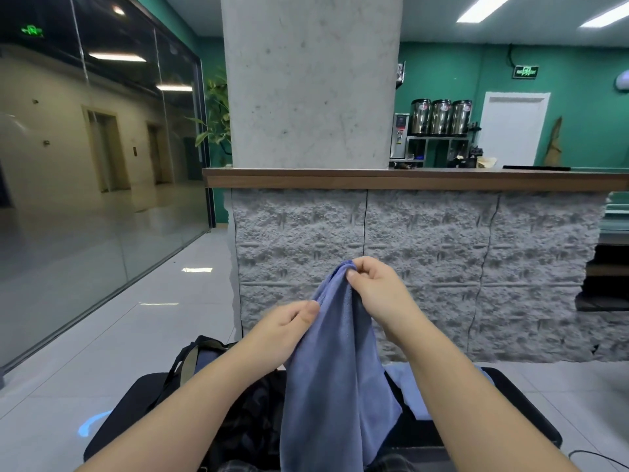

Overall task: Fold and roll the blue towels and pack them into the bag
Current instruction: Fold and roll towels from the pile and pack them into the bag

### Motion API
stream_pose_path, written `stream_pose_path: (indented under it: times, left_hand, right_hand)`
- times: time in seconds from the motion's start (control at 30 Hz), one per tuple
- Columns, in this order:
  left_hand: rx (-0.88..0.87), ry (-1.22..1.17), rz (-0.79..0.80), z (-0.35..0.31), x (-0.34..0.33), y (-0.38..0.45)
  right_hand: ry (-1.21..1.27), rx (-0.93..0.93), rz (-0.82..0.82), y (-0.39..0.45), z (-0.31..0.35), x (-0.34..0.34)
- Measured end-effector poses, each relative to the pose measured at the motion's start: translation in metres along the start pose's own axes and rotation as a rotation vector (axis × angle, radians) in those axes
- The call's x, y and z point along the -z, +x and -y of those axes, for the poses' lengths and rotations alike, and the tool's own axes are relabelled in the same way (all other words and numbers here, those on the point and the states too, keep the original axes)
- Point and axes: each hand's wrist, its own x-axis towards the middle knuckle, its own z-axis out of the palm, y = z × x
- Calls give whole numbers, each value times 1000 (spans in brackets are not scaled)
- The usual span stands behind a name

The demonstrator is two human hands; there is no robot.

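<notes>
Blue towel (pixel 335 386) hangs down from your two hands. Your right hand (pixel 377 287) pinches its top corner, and your left hand (pixel 289 323) grips its left edge, lower.

No legible wording anywhere — only two green exit signs too blurred to read, one (pixel 526 71) on the teal wall (pixel 578 107) above the white door (pixel 514 127), the other (pixel 32 30) glowing in the glass partition (pixel 102 165) at upper left.
</notes>
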Motion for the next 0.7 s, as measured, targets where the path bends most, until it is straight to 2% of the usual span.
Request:
stream_pose_path:
  times: [0.17,0.2,0.3,0.43,0.57,0.7]
  left_hand:
    - [154,84,217,13,11,-5]
    - [206,209,263,14,12,-4]
    - [225,935,440,14,15,-4]
    - [144,1341,503,20,34,-1]
    - [152,1500,508,31,60,0]
    - [221,1514,429,39,77,6]
  right_hand:
    - [143,-56,-75,3,-1,9]
    - [151,-63,-92,4,-2,12]
    - [122,-77,-122,9,-5,20]
    - [50,-81,-182,17,-16,37]
    - [51,-110,-248,21,-28,61]
    - [-44,-74,-274,21,-39,75]
